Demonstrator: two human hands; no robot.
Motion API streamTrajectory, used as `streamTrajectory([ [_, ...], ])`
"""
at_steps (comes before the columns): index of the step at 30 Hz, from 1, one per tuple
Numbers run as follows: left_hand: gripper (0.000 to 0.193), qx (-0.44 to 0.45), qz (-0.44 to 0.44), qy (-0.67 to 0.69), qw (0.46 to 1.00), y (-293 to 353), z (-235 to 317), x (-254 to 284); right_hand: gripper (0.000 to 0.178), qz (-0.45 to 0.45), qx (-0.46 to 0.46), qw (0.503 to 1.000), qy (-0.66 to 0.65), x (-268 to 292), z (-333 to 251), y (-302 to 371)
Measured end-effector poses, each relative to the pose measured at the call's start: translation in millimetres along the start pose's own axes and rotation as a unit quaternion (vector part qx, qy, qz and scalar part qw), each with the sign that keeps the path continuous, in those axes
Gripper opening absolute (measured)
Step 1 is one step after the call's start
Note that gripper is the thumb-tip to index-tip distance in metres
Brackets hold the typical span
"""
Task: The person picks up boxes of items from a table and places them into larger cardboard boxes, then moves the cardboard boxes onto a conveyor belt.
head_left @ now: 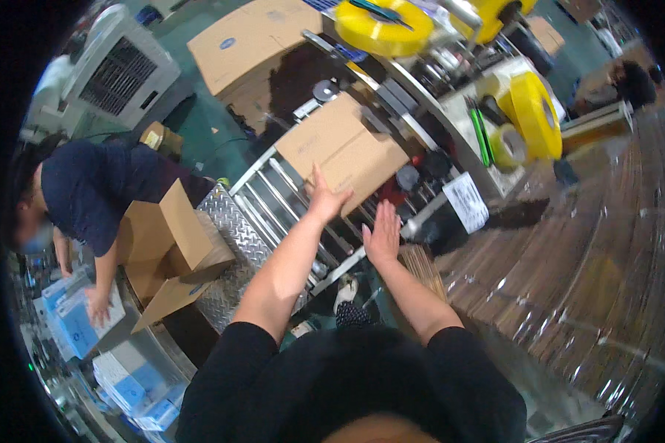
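A closed brown cardboard box sits on the roller conveyor in front of me, its far part inside a taping machine. My left hand rests against the box's near edge, its thumb and fingers spread. Beside the conveyor's near right corner, my right hand is held flat with the fingers stretched out. It looks just apart from the box and holds nothing.
Large yellow tape rolls sit on and beside the machine. Wrapped stacks of flat cardboard fill the right. At left, a co-worker bends over blue-and-white packs near an open carton. A diamond-plate surface adjoins the conveyor.
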State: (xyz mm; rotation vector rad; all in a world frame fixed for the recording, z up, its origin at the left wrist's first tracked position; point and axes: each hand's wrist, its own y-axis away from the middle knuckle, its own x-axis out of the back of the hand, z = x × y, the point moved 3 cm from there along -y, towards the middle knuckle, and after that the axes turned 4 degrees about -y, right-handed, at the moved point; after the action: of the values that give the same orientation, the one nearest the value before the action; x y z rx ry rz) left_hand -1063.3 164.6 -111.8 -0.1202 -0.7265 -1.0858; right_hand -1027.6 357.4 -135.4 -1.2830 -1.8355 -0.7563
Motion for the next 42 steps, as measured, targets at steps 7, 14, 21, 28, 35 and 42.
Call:
streamTrajectory([
  [7, 0.094, -0.176, -0.154, -0.097, 0.967, 74.0, -31.9, 30.3, 0.061, -0.249, -0.468, 0.848, 0.011, -27.1, 123.0, 209.6],
  [14, 0.091, 0.149, -0.274, -0.245, 0.918, 292.6, -294.4, 94.1, 0.061, -0.011, -0.320, 0.937, 0.137, -45.3, 159.4, 228.4],
  [21, 0.080, 0.295, -0.270, -0.269, 0.876, 380.6, -336.3, 168.3, 0.026, -0.160, -0.359, 0.908, 0.146, -41.9, 197.3, 213.3],
  [28, 0.068, 0.267, -0.142, 0.022, 0.953, 356.7, -306.9, 164.4, 0.028, -0.291, -0.328, 0.888, 0.138, -12.9, 181.6, 240.9],
  [35, 0.063, 0.208, -0.224, 0.121, 0.944, 372.4, -281.1, 159.3, 0.020, -0.194, -0.230, 0.942, 0.149, 77.4, 135.3, 330.9],
  [42, 0.059, 0.142, -0.221, 0.142, 0.954, 430.6, -313.0, 196.5, 0.014, 0.142, -0.174, 0.966, 0.124, 226.2, -3.5, 401.8],
])
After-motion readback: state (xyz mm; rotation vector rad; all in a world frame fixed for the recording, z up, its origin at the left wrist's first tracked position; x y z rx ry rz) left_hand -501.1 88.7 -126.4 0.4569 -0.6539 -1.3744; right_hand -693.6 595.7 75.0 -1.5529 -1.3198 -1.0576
